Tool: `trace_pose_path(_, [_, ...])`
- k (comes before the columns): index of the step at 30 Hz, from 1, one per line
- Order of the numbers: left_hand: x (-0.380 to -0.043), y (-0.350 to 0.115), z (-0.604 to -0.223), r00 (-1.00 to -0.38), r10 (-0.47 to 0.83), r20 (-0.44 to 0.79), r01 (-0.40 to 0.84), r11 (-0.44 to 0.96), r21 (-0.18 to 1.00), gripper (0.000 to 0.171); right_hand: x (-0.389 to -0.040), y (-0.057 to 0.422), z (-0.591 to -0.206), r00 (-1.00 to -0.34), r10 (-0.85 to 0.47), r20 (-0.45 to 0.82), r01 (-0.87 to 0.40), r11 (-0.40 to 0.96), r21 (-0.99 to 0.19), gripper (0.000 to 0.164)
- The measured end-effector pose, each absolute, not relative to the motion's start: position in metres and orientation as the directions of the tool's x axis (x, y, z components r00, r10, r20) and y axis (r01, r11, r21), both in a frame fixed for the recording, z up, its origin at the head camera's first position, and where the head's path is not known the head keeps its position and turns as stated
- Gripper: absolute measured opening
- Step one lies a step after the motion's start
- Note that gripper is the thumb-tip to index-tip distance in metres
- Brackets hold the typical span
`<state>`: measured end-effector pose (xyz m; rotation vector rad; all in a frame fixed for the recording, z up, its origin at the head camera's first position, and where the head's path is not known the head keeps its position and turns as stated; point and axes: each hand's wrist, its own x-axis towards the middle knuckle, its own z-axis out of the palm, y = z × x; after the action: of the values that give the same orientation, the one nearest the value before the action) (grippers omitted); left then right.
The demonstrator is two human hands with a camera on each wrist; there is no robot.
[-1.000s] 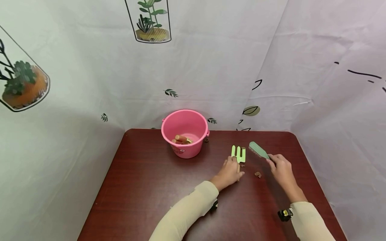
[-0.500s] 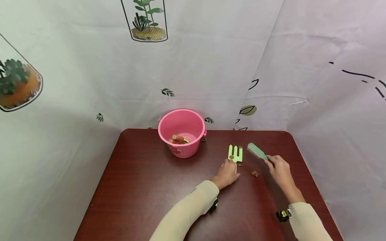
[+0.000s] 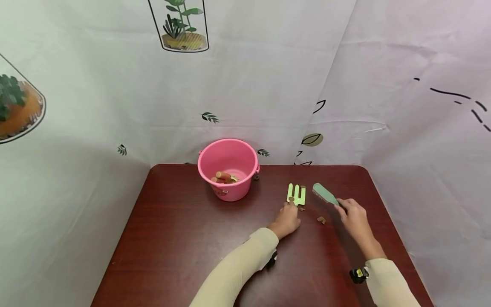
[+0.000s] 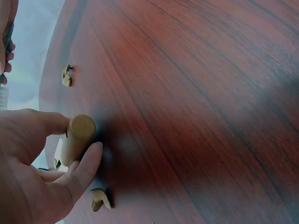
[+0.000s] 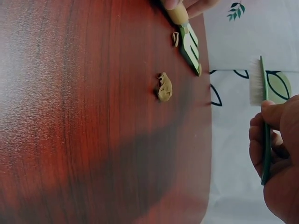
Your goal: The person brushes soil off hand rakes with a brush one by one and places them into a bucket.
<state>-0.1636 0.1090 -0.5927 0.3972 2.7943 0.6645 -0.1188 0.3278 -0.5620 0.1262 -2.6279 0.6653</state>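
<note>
My left hand (image 3: 287, 219) grips the wooden handle (image 4: 80, 135) of a small hand fork; the handle's end faces the left wrist camera. The fork's light-green tines (image 3: 296, 194) lie low over the table, pointing to its back edge. One brown clump (image 3: 291, 199) shows at the base of the tines. My right hand (image 3: 354, 217) holds a green brush (image 3: 325, 194) by its handle, raised right of the fork. Its pale bristles (image 5: 255, 84) face the fork side. Between the two hands, a crumpled brown piece (image 3: 321, 220) lies on the table, with a smaller bit (image 5: 175, 38) beside the fork's neck.
A pink bucket (image 3: 248, 181) stands at the back of the dark red-brown table (image 3: 172, 234), left of the fork. Wooden-handled tools (image 3: 223, 175) lie inside it. Another brown bit (image 3: 256, 178) sits by the bucket's right side. Printed cloth (image 3: 268, 85) hangs behind the table.
The head view has swung slightly right, so everything sits farther left. My left thumb, which stuck out beside the handle, is now tucked closer. The brush has barely moved.
</note>
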Motion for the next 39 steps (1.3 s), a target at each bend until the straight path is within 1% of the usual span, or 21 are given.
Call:
trace_pose_path(3, [-0.165, 0.106, -0.589, -0.930, 0.324, -0.173, 0.206, 0.850, 0.484, 0.043, -0.118, 0.329, -0.563, -0.898, 0.012, 0.439, -0.199, 0.880, -0.431, 0.026])
trace_pose_path(8, [-0.171, 0.099, -0.581, -0.914, 0.361, -0.185, 0.245, 0.854, 0.458, 0.010, -0.117, 0.331, -0.564, -0.894, 0.014, 0.448, -0.199, 0.883, -0.426, 0.026])
trace_pose_path(9, [-0.172, 0.098, -0.579, -0.911, 0.367, -0.188, 0.249, 0.853, 0.459, 0.009, -0.117, 0.332, -0.564, -0.896, 0.016, 0.444, -0.196, 0.883, -0.427, 0.026])
trace_pose_path(12, [-0.176, 0.096, -0.576, -0.912, 0.358, -0.201, 0.235, 0.857, 0.459, 0.019, -0.116, 0.332, -0.565, -0.903, 0.019, 0.429, -0.186, 0.883, -0.430, 0.027])
trace_pose_path(14, [-0.177, 0.094, -0.575, -0.916, 0.341, -0.213, 0.220, 0.868, 0.445, 0.022, -0.116, 0.332, -0.565, -0.905, 0.020, 0.425, -0.184, 0.883, -0.432, 0.027])
trace_pose_path(19, [-0.181, 0.093, -0.573, -0.927, 0.297, -0.230, 0.200, 0.909, 0.367, 0.016, -0.116, 0.331, -0.566, -0.900, 0.014, 0.435, -0.195, 0.880, -0.434, 0.026])
trace_pose_path(20, [-0.182, 0.093, -0.573, -0.929, 0.289, -0.233, 0.196, 0.916, 0.351, 0.019, -0.116, 0.331, -0.566, -0.899, 0.012, 0.438, -0.199, 0.879, -0.433, 0.026])
trace_pose_path(24, [-0.184, 0.096, -0.575, -0.933, 0.261, -0.249, 0.190, 0.943, 0.275, 0.041, -0.115, 0.330, -0.568, -0.888, 0.004, 0.460, -0.217, 0.877, -0.428, 0.026])
trace_pose_path(26, [-0.185, 0.097, -0.576, -0.937, 0.254, -0.239, 0.198, 0.952, 0.235, 0.045, -0.115, 0.331, -0.569, -0.883, 0.003, 0.470, -0.224, 0.876, -0.426, 0.025])
trace_pose_path(30, [-0.185, 0.098, -0.578, -0.948, 0.252, -0.192, 0.222, 0.961, 0.165, 0.032, -0.114, 0.331, -0.570, -0.880, 0.002, 0.475, -0.229, 0.874, -0.428, 0.025])
trace_pose_path(33, [-0.186, 0.098, -0.581, -0.955, 0.253, -0.156, 0.234, 0.963, 0.133, 0.021, -0.114, 0.332, -0.570, -0.880, -0.001, 0.474, -0.231, 0.874, -0.427, 0.026])
trace_pose_path(39, [-0.192, 0.099, -0.581, -0.968, 0.217, -0.124, 0.196, 0.967, 0.163, 0.021, -0.114, 0.333, -0.571, -0.870, -0.008, 0.493, -0.244, 0.875, -0.417, 0.025])
